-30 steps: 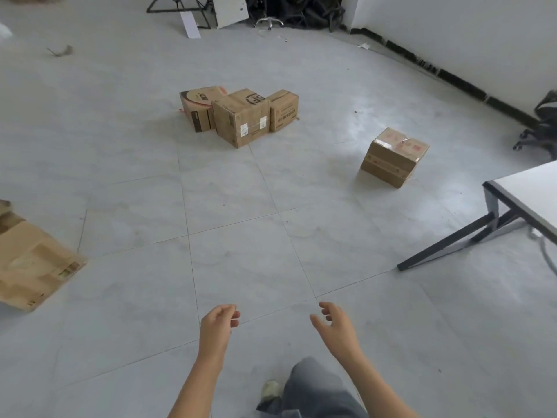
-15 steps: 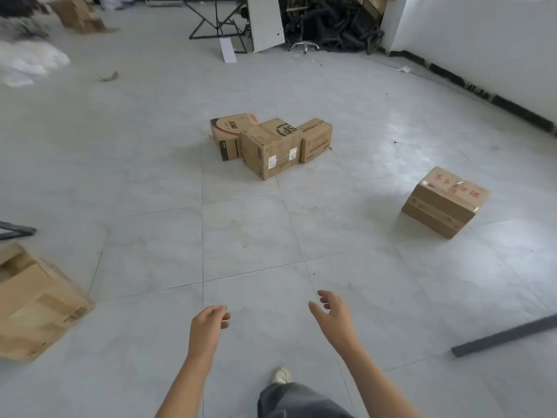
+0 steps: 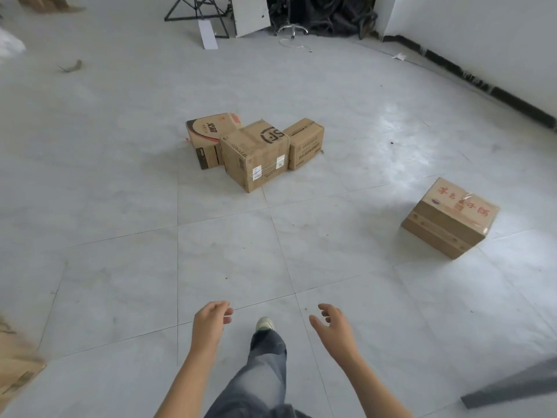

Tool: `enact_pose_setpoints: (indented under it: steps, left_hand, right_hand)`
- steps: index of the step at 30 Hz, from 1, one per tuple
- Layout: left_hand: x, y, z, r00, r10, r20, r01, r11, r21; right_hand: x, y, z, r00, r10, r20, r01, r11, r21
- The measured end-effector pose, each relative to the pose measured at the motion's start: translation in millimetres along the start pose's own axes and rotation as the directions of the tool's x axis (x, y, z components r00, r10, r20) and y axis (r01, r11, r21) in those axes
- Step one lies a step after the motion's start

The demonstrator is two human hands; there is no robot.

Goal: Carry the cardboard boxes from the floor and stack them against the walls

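**Both hands empty; four boxes out on the open floor**

Hands. The left hand [image 3: 209, 324] is held low in front of the body, fingers loosely curled, holding nothing. The right hand [image 3: 333, 327] is level with it, fingers spread and slack, also holding nothing. Neither touches a box. Between the forearms a grey trouser leg [image 3: 262, 372] and a pale shoe [image 3: 265, 323] show against the tiled floor [image 3: 120, 176].

Boxes. Three cardboard boxes sit together mid-floor, well ahead of the hands. The middle box [image 3: 256, 152], black logo on top and white labels on its near side, stands nearest, one corner pointing forward. The left box [image 3: 208, 135], with a red and black curved print, touches it on the left. The right box [image 3: 306, 141], narrower and taped along the top, touches it on the right. All three rest on the floor, unstacked. The lone box [image 3: 450, 217], red lettering and clear tape on top, sits well apart to the right, also on the floor.

Surroundings. A white wall [image 3: 482, 31] with a black skirting strip [image 3: 494, 92] runs along the right side, well apart from every box. At the far end a white panel [image 3: 250, 13] stands tilted beside a black metal frame [image 3: 193, 12], near a chair base [image 3: 291, 27]. Flattened cardboard [image 3: 15, 372] lies at the lower left edge, blurred. A dark bar [image 3: 512, 384] crosses the lower right corner
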State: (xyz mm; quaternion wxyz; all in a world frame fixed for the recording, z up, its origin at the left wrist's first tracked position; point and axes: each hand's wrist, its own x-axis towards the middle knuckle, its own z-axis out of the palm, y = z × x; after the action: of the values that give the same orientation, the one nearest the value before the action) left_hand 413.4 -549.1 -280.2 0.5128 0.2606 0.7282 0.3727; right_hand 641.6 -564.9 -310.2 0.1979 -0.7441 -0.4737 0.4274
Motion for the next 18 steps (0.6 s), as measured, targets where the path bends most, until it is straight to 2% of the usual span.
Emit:
enact_pose_setpoints:
  steps: [5, 10, 15, 18]
  left_hand:
    - [96, 80, 54, 0.999, 0.032, 0.021, -0.031, 0.999, -0.028]
    - [169, 173, 115, 0.994, 0.089, 0.066, -0.085, 0.995, -0.057]
    - [218, 202, 165, 0.991, 0.056, 0.124, -0.057, 0.998, 0.006]
    - [259, 224, 194, 0.995, 0.021, 0.093, -0.023, 0.999, 0.023]
  right_hand:
    - [108, -57, -37, 0.999, -0.029, -0.025, 0.029, 0.999, -0.022]
    - [200, -109, -91, 0.987, -0.035, -0.158, 0.038, 0.999, 0.015]
    - [270, -119, -109, 0.99, 0.019, -0.137, -0.016, 1.0, 0.019]
    - [332, -127, -125, 0.995, 0.033, -0.091, -0.031, 0.999, 0.022]
